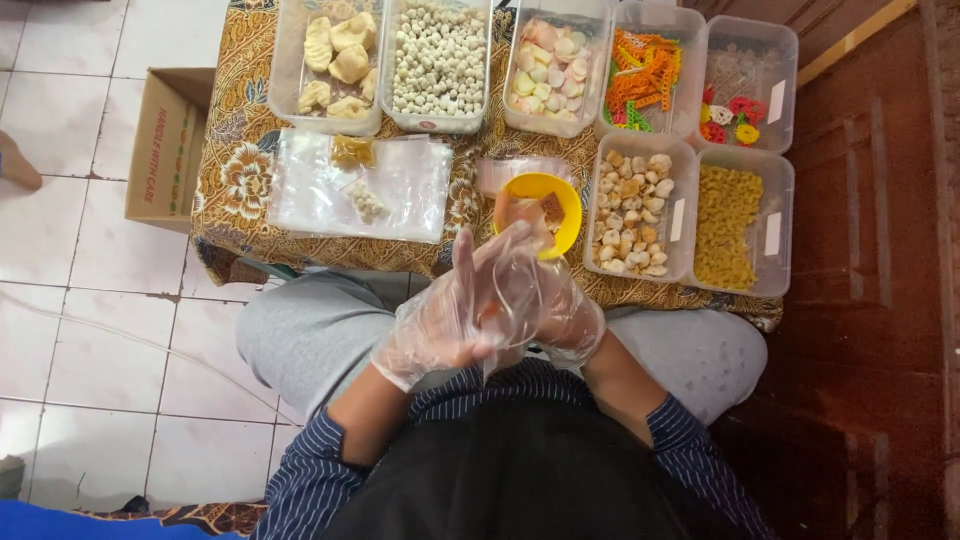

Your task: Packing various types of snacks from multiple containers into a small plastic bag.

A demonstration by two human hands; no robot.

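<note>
Both hands are clasped together above the lap, each in a loose clear plastic glove. The left hand point(445, 320) has fingers extended upward; the right hand point(545, 305) curls against it. Whether either encloses anything cannot be told. Just beyond the hands, a yellow bowl point(560, 195) sits on the patterned cloth point(235, 175). Left of the bowl lies a stack of clear bags point(400, 190); right of it stand tubs of pale crackers point(632, 212) and yellow curls point(728, 225).
</note>
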